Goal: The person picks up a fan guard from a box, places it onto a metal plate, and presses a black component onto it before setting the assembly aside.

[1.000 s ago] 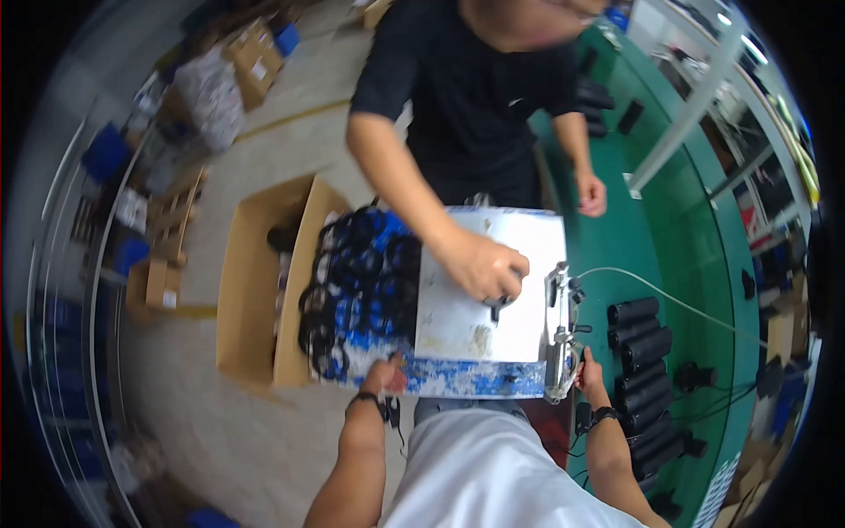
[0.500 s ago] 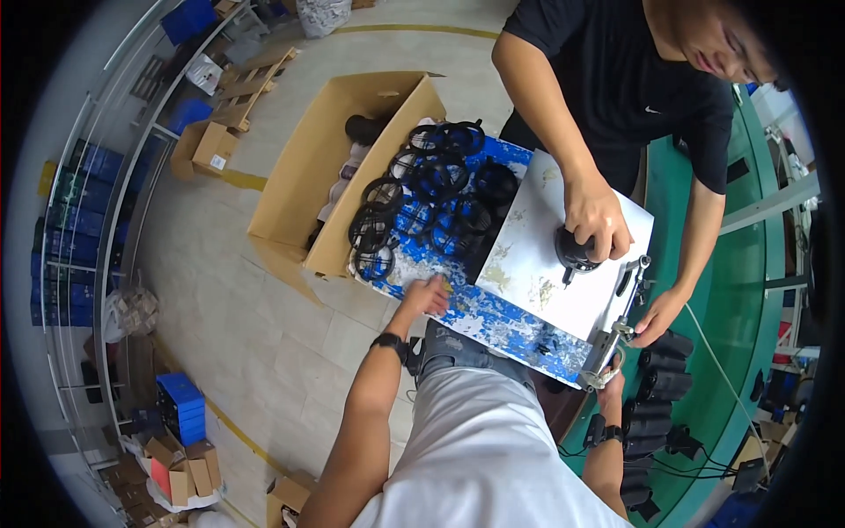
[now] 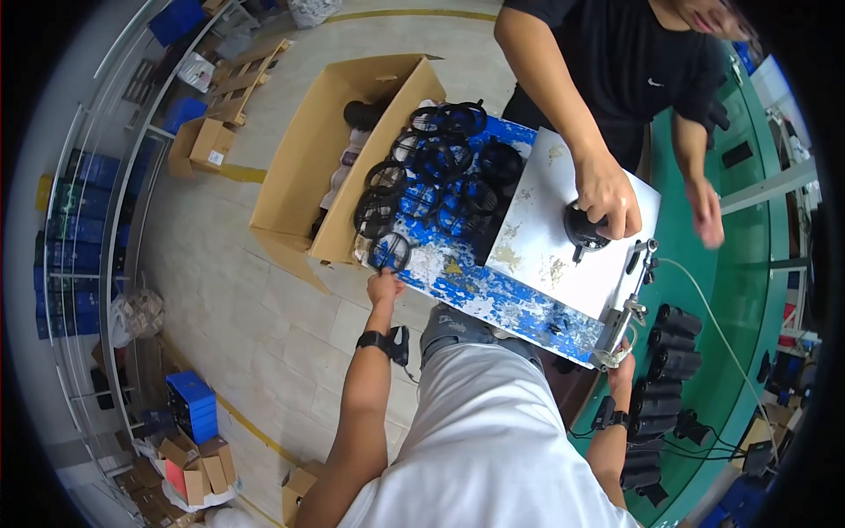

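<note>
My left hand [image 3: 385, 286] is closed at the near left corner of the worn blue board, its fingers at the rim of a black ring with thin crossbars [image 3: 389, 253]. My right hand [image 3: 621, 363] is at the near end of a metal clamp-like fixture [image 3: 623, 319] along the board's right edge; its fingers are mostly hidden. Several more black rings [image 3: 385, 178] lie in a cluster on the blue board [image 3: 471, 286]. Across from me, a co-worker's hand [image 3: 607, 198] presses on a round black part [image 3: 583, 231] on a white metal plate [image 3: 537, 233].
An open cardboard box [image 3: 295, 185] stands against the board's left side. The co-worker's other hand [image 3: 704, 211] is over the green bench [image 3: 735, 264], where black cylindrical parts [image 3: 673, 341] and cables lie. Shelving with blue bins [image 3: 75, 229] lines the far left.
My left hand has moved left from the board's near edge to the nearest ring, which now sits slightly farther right. The co-worker's free hand has left the fixture and moved away.
</note>
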Demonstrator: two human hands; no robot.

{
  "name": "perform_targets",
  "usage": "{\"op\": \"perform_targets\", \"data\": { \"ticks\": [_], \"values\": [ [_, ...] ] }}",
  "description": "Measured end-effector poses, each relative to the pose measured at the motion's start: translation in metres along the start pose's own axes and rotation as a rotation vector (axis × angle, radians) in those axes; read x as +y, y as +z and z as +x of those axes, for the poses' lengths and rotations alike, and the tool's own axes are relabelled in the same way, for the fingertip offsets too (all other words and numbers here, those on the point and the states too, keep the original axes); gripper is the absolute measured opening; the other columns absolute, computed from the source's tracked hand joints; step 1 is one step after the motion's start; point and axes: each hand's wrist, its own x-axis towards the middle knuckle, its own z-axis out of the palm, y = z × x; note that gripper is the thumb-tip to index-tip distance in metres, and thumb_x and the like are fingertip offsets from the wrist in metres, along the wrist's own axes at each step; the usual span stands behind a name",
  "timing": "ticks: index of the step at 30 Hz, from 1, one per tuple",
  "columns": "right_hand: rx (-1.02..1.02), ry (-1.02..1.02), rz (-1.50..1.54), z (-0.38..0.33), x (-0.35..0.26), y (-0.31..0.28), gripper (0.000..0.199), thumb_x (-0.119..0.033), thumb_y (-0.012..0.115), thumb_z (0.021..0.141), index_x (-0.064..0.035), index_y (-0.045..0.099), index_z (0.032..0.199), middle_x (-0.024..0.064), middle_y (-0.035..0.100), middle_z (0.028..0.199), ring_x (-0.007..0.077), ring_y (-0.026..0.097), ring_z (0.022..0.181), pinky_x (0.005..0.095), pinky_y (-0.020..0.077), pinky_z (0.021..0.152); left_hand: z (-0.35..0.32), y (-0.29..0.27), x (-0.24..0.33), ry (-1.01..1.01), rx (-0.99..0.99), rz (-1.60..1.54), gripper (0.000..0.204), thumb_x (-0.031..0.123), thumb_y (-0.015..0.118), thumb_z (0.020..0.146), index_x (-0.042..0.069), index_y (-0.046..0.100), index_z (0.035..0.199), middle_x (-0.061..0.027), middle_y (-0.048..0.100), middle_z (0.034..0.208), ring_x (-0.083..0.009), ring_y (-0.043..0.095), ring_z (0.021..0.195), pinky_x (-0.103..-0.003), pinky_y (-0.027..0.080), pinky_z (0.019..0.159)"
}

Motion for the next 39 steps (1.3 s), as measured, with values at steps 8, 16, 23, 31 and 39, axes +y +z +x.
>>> {"op": "perform_targets", "data": {
  "ticks": [8, 16, 23, 31, 39],
  "values": [
    [0.314, -0.551, -0.088, -0.085, -0.055, 0.032, 0.023, -0.028, 0.055, 0.097, -0.0093, 0.059, 0.084, -0.0025, 0.059, 0.072, 0.0048, 0.054, 0.065, 0.0182, 0.0383, 0.057, -0.083, -0.043, 0.033, 0.634, -0.016, 0.283, 0.027, 0.020, 0.050, 0.094, -0.001, 0.061, 0.083, -0.0119, 0.069, 0.069, -0.0181, 0.066, 0.056, -0.031, 0.051, 0.050],
    [-0.504, -0.708, -0.571, -0.210, -0.133, 0.252, 0.022, -0.016, 0.053, 0.092, 0.0039, 0.060, 0.098, 0.0080, 0.064, 0.091, 0.0143, 0.062, 0.085, 0.0262, 0.0495, 0.072, -0.202, 0.067, 0.151, 1.036, -1.054, -0.087, 0.015, 0.012, 0.055, 0.094, 0.002, 0.064, 0.099, -0.0146, 0.065, 0.104, -0.0190, 0.058, 0.105, -0.031, 0.048, 0.084],
    [-0.833, -0.262, -0.245, -0.189, -0.109, 0.291, 0.024, -0.016, 0.070, 0.085, -0.0012, 0.061, 0.102, 0.0019, 0.062, 0.085, 0.0089, 0.058, 0.072, 0.0225, 0.0478, 0.061, -0.283, 0.119, 0.189, 0.947, -1.373, 0.046, 0.033, 0.010, 0.057, 0.090, 0.003, 0.054, 0.123, -0.0143, 0.059, 0.119, -0.0246, 0.056, 0.112, -0.035, 0.045, 0.095],
    [-0.408, -0.365, 0.247, -0.162, -0.089, 0.270, 0.026, -0.002, 0.072, 0.079, -0.0012, 0.059, 0.101, 0.0038, 0.061, 0.090, 0.0100, 0.060, 0.076, 0.0233, 0.0513, 0.069, -0.247, 0.113, 0.143, 0.190, -1.637, -0.284, 0.050, 0.029, 0.049, 0.099, 0.002, 0.032, 0.137, -0.0145, 0.054, 0.122, -0.0229, 0.057, 0.108, -0.037, 0.046, 0.091],
    [-0.240, -0.750, -0.366, -0.150, -0.085, 0.266, 0.025, -0.002, 0.063, 0.076, 0.0005, 0.053, 0.098, 0.0023, 0.057, 0.078, 0.0080, 0.053, 0.069, 0.0248, 0.0466, 0.065, -0.275, 0.144, 0.146, 0.778, -1.326, 0.017, 0.038, 0.000, 0.063, 0.086, 0.000, 0.042, 0.118, -0.0044, 0.055, 0.094, -0.0063, 0.053, 0.075, -0.021, 0.045, 0.061]
  ]
}}
